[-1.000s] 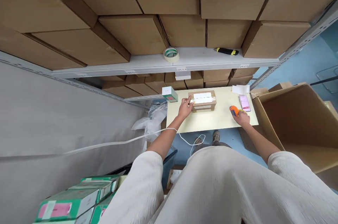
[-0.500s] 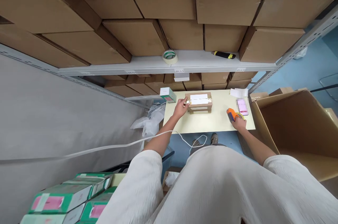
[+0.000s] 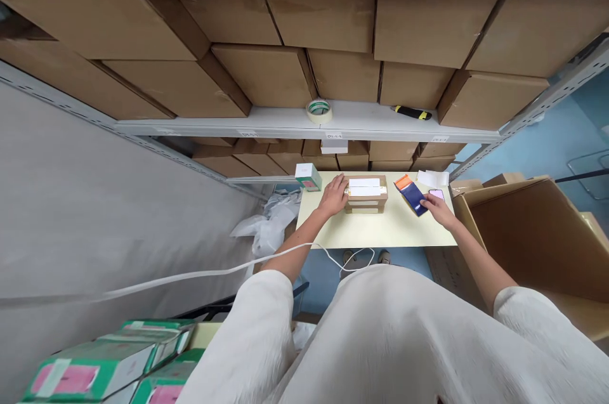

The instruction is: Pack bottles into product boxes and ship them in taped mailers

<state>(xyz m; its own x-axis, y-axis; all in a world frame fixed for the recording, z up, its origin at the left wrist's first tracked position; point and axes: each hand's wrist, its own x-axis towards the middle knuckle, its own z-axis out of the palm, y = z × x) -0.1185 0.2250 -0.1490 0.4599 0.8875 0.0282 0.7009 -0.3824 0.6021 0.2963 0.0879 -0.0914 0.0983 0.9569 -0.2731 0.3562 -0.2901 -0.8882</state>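
A small brown cardboard box (image 3: 366, 206) with a white label on top sits on the pale table. My left hand (image 3: 334, 195) grips its left end, fingers along the top edge and side. My right hand (image 3: 438, 210) is closed on the lower end of a dark blue and orange tool, which looks like a tape dispenser (image 3: 412, 196). It is tilted over the table, right of the box and apart from it. A phone with a pink screen (image 3: 435, 193) lies just behind my right hand, partly hidden.
A green and white carton (image 3: 309, 177) stands at the table's back left. White paper (image 3: 432, 178) lies back right. On the shelf above are a tape roll (image 3: 319, 111) and a cutter (image 3: 412, 113). A large open carton (image 3: 533, 233) flanks the table. A white cable (image 3: 200, 274) crosses my left forearm.
My right hand has raised and turned the blue and orange tool, bringing its blue side into view. My left hand has shifted from pinching at the box's left end to lying against it.
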